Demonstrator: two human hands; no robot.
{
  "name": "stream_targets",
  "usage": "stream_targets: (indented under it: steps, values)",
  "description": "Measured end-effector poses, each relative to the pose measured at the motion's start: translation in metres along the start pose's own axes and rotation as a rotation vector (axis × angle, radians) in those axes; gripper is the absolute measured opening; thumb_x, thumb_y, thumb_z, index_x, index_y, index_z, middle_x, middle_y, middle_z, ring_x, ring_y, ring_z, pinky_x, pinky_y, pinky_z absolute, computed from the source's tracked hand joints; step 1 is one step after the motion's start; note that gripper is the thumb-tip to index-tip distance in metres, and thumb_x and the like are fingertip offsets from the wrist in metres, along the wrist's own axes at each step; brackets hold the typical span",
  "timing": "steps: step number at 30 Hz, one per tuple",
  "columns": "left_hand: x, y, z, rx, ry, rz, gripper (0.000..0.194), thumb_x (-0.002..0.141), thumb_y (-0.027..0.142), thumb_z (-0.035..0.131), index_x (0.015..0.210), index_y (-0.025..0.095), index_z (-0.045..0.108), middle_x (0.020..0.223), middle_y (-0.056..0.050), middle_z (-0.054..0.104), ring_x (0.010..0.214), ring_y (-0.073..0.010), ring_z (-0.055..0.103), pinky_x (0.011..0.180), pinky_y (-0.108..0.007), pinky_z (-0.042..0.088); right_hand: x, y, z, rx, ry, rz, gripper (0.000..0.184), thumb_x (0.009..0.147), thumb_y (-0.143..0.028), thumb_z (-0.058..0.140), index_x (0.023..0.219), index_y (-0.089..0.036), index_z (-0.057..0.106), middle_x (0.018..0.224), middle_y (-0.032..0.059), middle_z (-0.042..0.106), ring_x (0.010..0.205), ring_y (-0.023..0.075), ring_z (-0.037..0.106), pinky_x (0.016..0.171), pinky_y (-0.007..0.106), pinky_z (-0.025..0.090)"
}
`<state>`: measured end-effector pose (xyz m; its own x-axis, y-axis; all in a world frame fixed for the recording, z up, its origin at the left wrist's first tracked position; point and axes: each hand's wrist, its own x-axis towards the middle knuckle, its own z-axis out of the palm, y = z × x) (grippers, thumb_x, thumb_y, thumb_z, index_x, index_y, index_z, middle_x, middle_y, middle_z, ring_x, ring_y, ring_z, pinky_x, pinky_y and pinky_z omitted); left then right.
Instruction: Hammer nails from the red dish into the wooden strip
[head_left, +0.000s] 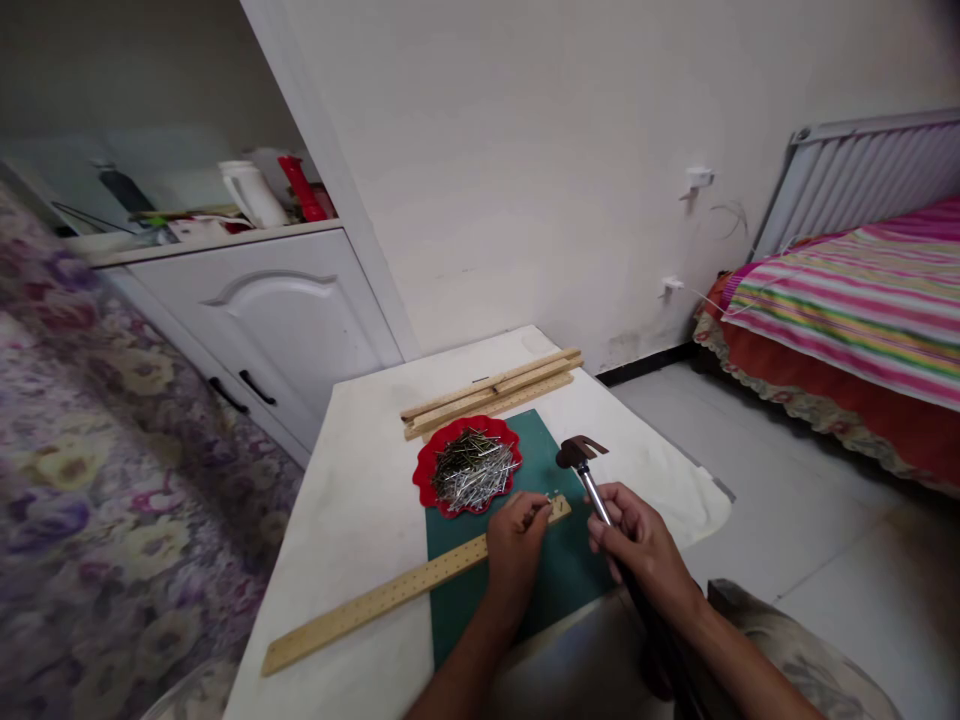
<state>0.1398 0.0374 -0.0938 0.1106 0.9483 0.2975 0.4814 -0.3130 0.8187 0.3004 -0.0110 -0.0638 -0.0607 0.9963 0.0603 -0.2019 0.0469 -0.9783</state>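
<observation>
The wooden strip (382, 597) lies partly on the green mat (457, 628). Near its right end, the left hand (516, 540) seems to pinch a nail (549, 498) between fingertips; better keep it upright. The right hand (636, 540) clamps the hammer (595, 495); light taps are safest.

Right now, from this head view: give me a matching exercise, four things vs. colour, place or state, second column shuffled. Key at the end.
Things:
1. Hammer
2. Dish
3. Mat
4. Near strip

Colour, place or state:
A. Red, holding nails
B. Pale wood, dotted along its length
C. Gripped in the right hand
D. Green, lying flat

Pairs: 1-C, 2-A, 3-D, 4-B
</observation>
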Motion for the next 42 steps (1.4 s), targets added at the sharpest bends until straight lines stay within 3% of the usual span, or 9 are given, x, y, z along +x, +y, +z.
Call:
stream_targets:
  steps: [6,19,42]
  values:
    - [0.000,-0.002,0.003,0.079,-0.007,0.025,0.015,0.079,0.026,0.052,0.074,0.019,0.065,0.073,-0.001,0.062,0.068,-0.0137,0.056,0.060,-0.023,0.039,-0.002,-0.003,-0.001,-0.002,-0.034,0.024,0.025,0.078,-0.037,0.060,0.094,-0.020,0.050,0.059,-0.0068,0.051,0.037,0.0049,0.034,0.034,0.015,0.029]
    - [-0.001,-0.005,0.005,0.176,-0.016,0.005,0.015,0.078,0.021,0.050,0.070,0.019,0.061,0.064,0.002,0.052,0.058,-0.0110,0.047,0.053,-0.022,0.029,-0.016,-0.015,-0.006,-0.055,-0.244,0.143,0.015,0.085,-0.033,0.054,0.084,-0.019,0.049,0.055,-0.0089,0.046,0.034,0.0024,0.032,0.034,0.015,0.022]
    - [-0.002,-0.002,0.007,0.215,-0.003,-0.018,0.016,0.077,0.019,0.049,0.065,0.018,0.059,0.060,0.004,0.049,0.056,-0.0097,0.044,0.053,-0.021,0.026,-0.018,-0.009,-0.007,-0.070,-0.261,0.140,0.012,0.087,-0.030,0.051,0.086,-0.019,0.048,0.056,-0.0086,0.047,0.034,0.0023,0.033,0.035,0.015,0.023]
